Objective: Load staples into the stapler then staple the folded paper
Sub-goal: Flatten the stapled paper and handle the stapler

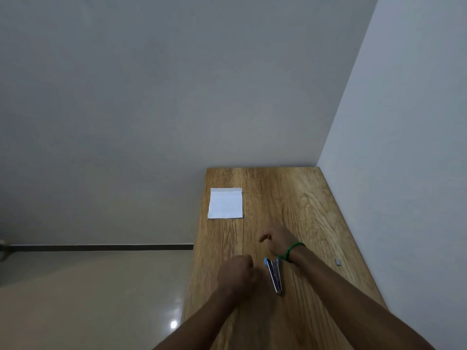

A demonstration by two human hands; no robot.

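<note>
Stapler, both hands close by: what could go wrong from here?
1. The stapler lies loose between the left hand and right hand; it looks ungripped, so it may skid when loaded.
2. The small grey piece, perhaps staples, lies beside the right forearm; a sweep could knock it away.
3. The folded paper sits at the open left edge of the table and could slide off.

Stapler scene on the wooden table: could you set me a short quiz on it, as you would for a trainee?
1. True or false: the folded paper lies farther from the person than the stapler.
2. Multiple choice: which of the hands has the green wristband at its wrist? A left, B right, C neither.
3. Fill in: the small grey thing lies on the table to the stapler's ____ side.

Key: 1 true; 2 B; 3 right.
</note>
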